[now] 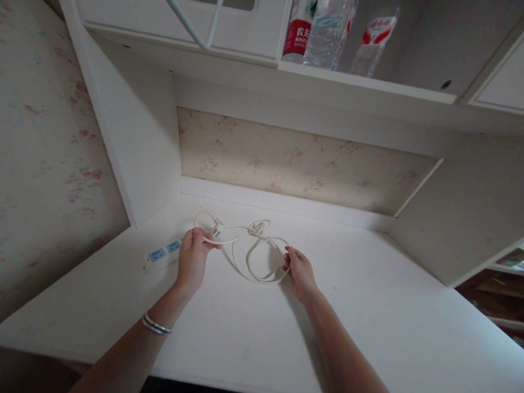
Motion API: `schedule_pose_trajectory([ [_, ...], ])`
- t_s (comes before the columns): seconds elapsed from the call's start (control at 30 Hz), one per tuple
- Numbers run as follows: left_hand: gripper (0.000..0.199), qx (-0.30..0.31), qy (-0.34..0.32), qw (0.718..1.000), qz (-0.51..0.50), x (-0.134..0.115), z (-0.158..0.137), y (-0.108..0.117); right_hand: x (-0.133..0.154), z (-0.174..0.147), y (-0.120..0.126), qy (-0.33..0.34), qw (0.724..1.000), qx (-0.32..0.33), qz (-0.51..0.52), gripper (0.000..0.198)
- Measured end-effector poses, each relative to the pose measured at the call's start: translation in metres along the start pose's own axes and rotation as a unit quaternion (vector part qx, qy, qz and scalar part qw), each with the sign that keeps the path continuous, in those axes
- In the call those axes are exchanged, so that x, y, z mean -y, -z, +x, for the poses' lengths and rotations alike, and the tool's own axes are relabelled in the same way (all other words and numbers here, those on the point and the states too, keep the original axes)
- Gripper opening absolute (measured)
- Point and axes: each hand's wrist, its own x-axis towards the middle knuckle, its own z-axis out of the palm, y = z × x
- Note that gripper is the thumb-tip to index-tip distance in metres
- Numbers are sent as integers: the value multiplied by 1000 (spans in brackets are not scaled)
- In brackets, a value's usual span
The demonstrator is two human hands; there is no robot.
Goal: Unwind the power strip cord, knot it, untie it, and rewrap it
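Note:
A white power cord (pixel 259 281) lies in loose loops on the white desk. My left hand (pixel 193 254) pinches a section of it, close to the power strip (pixel 159 256) with blue sockets, which my hand and wrist partly cover. Just beyond those fingers is a plug (pixel 218 227) with its prongs showing. On the right side of the loops, my right hand (pixel 299 269) has its fingers closed on the cord. Another pale bunch, perhaps a second plug (pixel 256 227), sits at the back of the loops; its shape is unclear.
The white desk (pixel 248 339) runs under a shelf unit. Overhead, a shelf holds a red-labelled bottle (pixel 298 31) and clear plastic bottles (pixel 328 35). A pale cable (pixel 186 23) hangs at the upper left. Side panels (pixel 131 129) bound the desk at left and right.

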Motion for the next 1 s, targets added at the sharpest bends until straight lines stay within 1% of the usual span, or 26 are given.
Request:
schedule_pose_trajectory([
  [0.07, 25, 25, -1, 1000, -16, -2, -2, -1, 4, -1, 2, 83, 990, -55, -97, 20],
  [0.1, 24, 37, -3, 999, -19, -3, -3, -2, 7, -5, 1, 133, 980, -72, -131, 21],
  [0.13, 24, 50, -3, 999, -21, -5, -5, -4, 11, -10, -1, 181, 969, -74, -152, 24],
  [0.17, 23, 64, -1, 998, -23, -7, -8, -6, 15, -18, -5, 223, 960, -58, -161, 27],
  [0.2, 23, 79, 5, 997, -25, -8, -11, -8, 19, -28, -10, 254, 954, -23, -161, 30],
  [0.27, 23, 113, 24, 993, -24, -12, -17, -14, 24, -49, -26, 275, 948, 86, -132, 40],
  [0.3, 24, 128, 35, 991, -19, -15, -20, -19, 25, -59, -34, 271, 945, 144, -113, 48],
  [0.33, 24, 141, 45, 989, -9, -17, -24, -23, 25, -66, -43, 260, 942, 188, -93, 56],
  [0.4, 25, 167, 53, 984, 16, -23, -30, -32, 25, -74, -58, 225, 946, 225, -61, 59],
  [0.47, 24, 198, 50, 978, 35, -29, -33, -42, 28, -72, -67, 195, 958, 203, -57, 56],
  [0.53, 25, 225, 51, 972, 54, -34, -34, -51, 37, -65, -69, 191, 967, 156, -64, 52],
  [0.6, 28, 239, 53, 966, 81, -38, -32, -59, 50, -56, -66, 202, 969, 119, -80, 35],
  [0.63, 30, 244, 53, 963, 98, -40, -31, -63, 58, -52, -63, 202, 969, 112, -92, 24],
  [0.67, 32, 248, 51, 961, 113, -40, -30, -66, 65, -46, -59, 195, 969, 108, -103, 19],
  [0.77, 38, 287, 66, 946, 133, -38, -24, -71, 90, -27, -40, 129, 982, 88, -101, 35],
  [0.87, 39, 329, 85, 925, 171, -24, -12, -68, 118, -6, -13, 51, 996, 54, -40, 37],
  [0.9, 39, 331, 78, 918, 207, -17, -6, -66, 127, 1, -3, 37, 998, 50, -15, 36],
  [0.93, 39, 326, 55, 911, 248, -10, 0, -63, 136, 7, 7, 32, 998, 46, 12, 33],
  [0.97, 38, 312, 16, 904, 291, -1, 6, -61, 144, 12, 17, 26, 998, 46, 32, 31],
  [1.0, 35, 308, -16, 890, 336, 8, 12, -59, 151, 16, 28, 21, 998, 41, 42, 30],
])
